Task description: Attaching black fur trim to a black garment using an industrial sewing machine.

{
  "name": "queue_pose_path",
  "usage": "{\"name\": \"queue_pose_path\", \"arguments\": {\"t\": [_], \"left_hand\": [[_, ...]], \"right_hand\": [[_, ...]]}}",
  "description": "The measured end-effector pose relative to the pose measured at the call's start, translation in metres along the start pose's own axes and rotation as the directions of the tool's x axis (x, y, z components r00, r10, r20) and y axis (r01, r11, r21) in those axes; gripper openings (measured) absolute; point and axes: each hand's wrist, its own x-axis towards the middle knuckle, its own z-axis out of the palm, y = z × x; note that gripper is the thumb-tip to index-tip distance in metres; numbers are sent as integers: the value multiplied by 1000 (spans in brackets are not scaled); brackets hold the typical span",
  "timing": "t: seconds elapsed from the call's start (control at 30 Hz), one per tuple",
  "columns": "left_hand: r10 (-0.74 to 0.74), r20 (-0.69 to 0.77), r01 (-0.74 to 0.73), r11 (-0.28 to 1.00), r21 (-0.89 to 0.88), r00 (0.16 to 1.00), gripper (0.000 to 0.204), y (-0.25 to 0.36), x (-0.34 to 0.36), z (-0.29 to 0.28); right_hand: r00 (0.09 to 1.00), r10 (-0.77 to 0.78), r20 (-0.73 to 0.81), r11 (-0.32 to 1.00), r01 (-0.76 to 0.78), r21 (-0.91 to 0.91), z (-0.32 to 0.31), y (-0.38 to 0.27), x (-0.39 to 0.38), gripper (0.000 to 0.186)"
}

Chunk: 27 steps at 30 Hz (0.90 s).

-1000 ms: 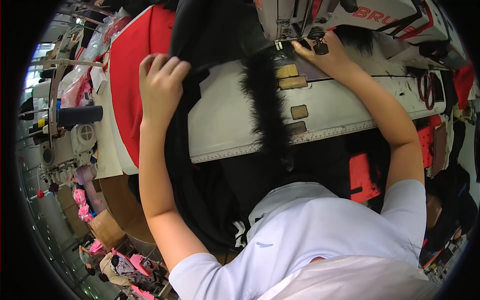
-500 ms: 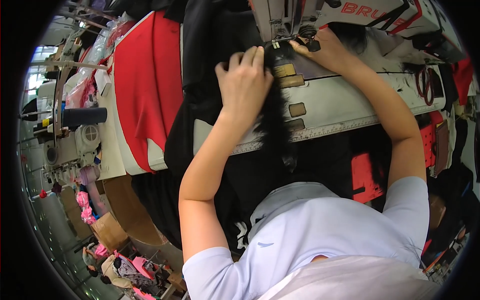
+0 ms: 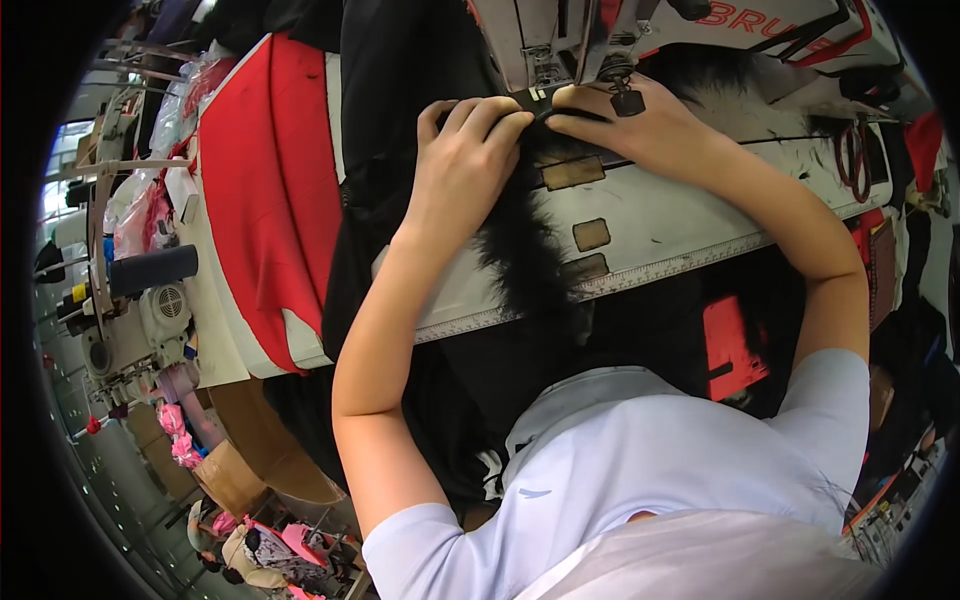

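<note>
Black fabric (image 3: 385, 100) lies under the sewing machine (image 3: 550, 40), and a strip of black fur trim (image 3: 520, 250) runs from its edge toward me. My left hand (image 3: 460, 165) is closed at the fabric's edge, thumb and bent fingers together just in front of the presser foot (image 3: 540, 95). From the other side my right hand (image 3: 645, 130) pinches the same edge between thumb and forefinger. The fingertips of both hands nearly meet. Between them, a short length of the black edge shows; the needle point is too small to make out.
Red fabric (image 3: 265, 190) is draped over the table's left part. A ruler strip (image 3: 650, 275) follows the table's front edge. Red-handled scissors (image 3: 855, 165) lie at the right. A cardboard box (image 3: 235, 475) stands at lower left, with people working beyond it.
My right hand has come from beside the presser foot toward me and now pinches the fabric edge. My left fingers have curled in closer to it. The view has shifted slightly.
</note>
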Motion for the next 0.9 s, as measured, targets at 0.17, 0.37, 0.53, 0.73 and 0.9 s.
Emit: {"name": "queue_pose_path", "arguments": {"t": [0.17, 0.37, 0.53, 0.73, 0.9], "left_hand": [[-33, -18, 33, 999, 10, 999, 21, 3, -1, 1], [-17, -8, 17, 993, 121, 1000, 20, 11, 3, 1], [-1, -7, 2, 990, 142, 1000, 13, 4, 9, 3], [47, -58, -32, 968, 248, 997, 10, -7, 18, 9], [58, -56, -43, 970, 240, 997, 8, -11, 21, 14]], "right_hand": [[978, 193, 79, 978, -198, 67, 8, -3, 11, 40], [974, 188, 129, 935, -137, -327, 9, -8, 6, 36], [905, 351, 239, 920, -285, -269, 18, -8, 11, 37], [933, 289, -216, 956, -272, 107, 27, 6, 13, 20], [969, 3, -248, 973, -59, -222, 25, 12, 3, 20]]}}
